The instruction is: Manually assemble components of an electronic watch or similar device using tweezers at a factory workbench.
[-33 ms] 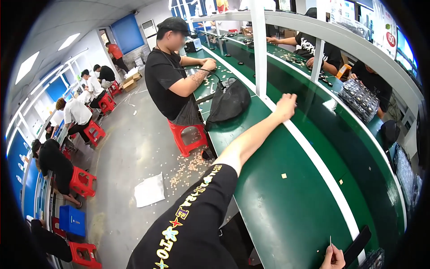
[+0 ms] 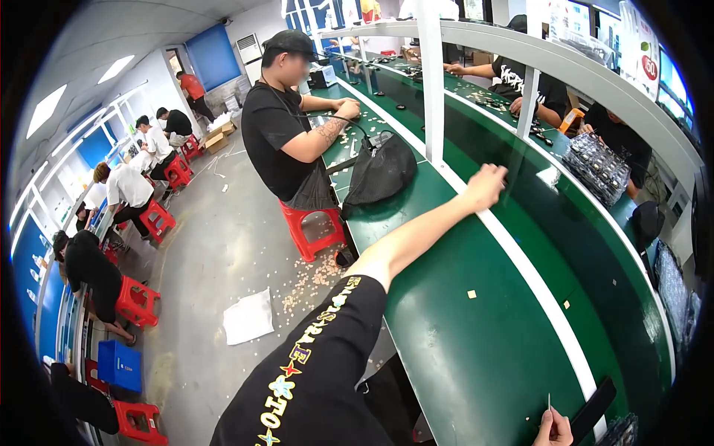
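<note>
The left hand (image 2: 487, 187) extends over the long white rail (image 2: 543, 297) that borders the green surface (image 2: 454, 349); its fingers curve loosely, and any grip cannot be determined. The right hand (image 2: 554, 428) pinches a thin, pale, upright sliver (image 2: 549, 401) beside an elongated black bar (image 2: 595, 407). A small, square, beige piece (image 2: 471, 294) lies between the hands.

The left hand (image 2: 487, 187) is now a little further right and lower, its fingers reaching further over the dark green strip (image 2: 543, 230) beyond the white rail (image 2: 520, 260); its black sleeve (image 2: 335, 364) sits slightly further left.
</note>
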### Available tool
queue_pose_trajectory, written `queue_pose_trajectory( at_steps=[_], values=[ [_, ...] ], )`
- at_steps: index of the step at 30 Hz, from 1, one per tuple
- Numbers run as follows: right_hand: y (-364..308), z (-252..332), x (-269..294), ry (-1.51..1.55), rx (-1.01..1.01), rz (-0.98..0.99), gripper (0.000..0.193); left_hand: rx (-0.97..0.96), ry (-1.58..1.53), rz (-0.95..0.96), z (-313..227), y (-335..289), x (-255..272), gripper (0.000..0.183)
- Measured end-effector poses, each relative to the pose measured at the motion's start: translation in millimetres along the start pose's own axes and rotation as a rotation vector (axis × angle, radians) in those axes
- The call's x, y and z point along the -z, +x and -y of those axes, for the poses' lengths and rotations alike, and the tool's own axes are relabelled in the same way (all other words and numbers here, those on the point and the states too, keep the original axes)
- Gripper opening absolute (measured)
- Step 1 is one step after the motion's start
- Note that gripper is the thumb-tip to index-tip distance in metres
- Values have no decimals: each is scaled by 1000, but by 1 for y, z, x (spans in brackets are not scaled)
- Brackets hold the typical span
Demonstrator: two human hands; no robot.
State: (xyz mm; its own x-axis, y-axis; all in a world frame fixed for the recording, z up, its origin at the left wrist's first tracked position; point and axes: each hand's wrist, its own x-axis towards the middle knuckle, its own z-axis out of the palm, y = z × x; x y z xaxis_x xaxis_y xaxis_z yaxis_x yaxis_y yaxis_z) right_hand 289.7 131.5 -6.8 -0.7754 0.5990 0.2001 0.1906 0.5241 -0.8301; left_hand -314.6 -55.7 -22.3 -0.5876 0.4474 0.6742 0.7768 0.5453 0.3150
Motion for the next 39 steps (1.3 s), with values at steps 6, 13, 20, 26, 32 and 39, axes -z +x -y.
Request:
queue_pose_trajectory(
  at_steps=[6, 13, 20, 26, 32, 39],
  values=[
    [-16, 1, 16, -20, -274, -104, 30, -528, -696, 657, -214, -103, 8, 51],
    [-15, -36, 7, 144, -154, -296, 14, -717, -926, 878, -291, -138, 41, 57],
    [4, 8, -11, 212, -141, -175, 13, -602, -728, 752, -268, -143, 37, 44],
    [-3, 8, -7, 174, -65, -197, 14, -564, -695, 810, -284, -144, 37, 54],
    [-7, 7, 0, 265, -71, -108, 12, -521, -760, 1055, -308, -156, 59, 54],
    [-1, 9, -11, 86, 53, -92, 8, -584, -726, 1018, -305, -157, 50, 57]
  ],
)
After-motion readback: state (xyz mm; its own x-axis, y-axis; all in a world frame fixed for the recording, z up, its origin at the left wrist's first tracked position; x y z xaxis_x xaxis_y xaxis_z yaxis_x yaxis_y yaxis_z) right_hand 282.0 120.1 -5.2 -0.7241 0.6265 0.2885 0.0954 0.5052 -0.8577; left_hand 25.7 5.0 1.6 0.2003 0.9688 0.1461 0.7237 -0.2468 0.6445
